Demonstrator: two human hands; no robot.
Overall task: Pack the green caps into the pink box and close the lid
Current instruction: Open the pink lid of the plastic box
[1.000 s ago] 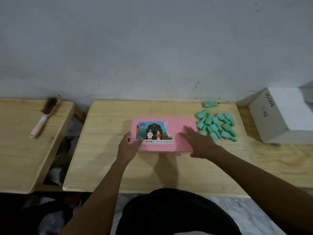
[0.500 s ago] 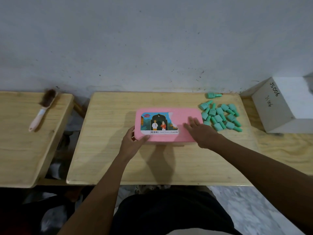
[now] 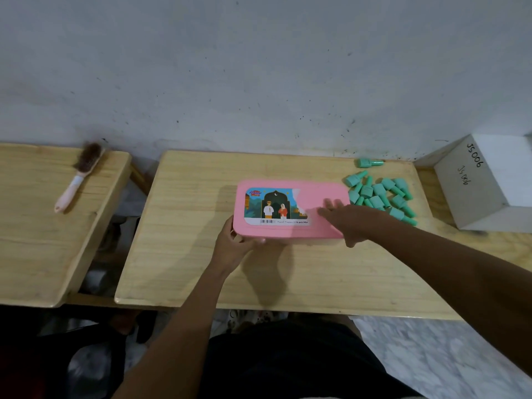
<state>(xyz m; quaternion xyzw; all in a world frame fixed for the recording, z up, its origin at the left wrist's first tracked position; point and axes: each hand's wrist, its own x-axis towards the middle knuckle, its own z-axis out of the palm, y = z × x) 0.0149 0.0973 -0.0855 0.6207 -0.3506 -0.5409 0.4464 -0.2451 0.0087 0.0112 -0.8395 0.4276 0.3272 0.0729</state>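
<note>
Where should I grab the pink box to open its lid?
Probably the near-left corner, from your own side, where the left hand grips the pink box. It lies flat and low, so only its edge offers a hold. The right hand lies flat on the lid, which may steady it.

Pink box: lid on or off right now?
On. The lid lies flat over the box, label up; all visible caps lie outside, to its right. Whether it is latched, cannot tell.
</note>
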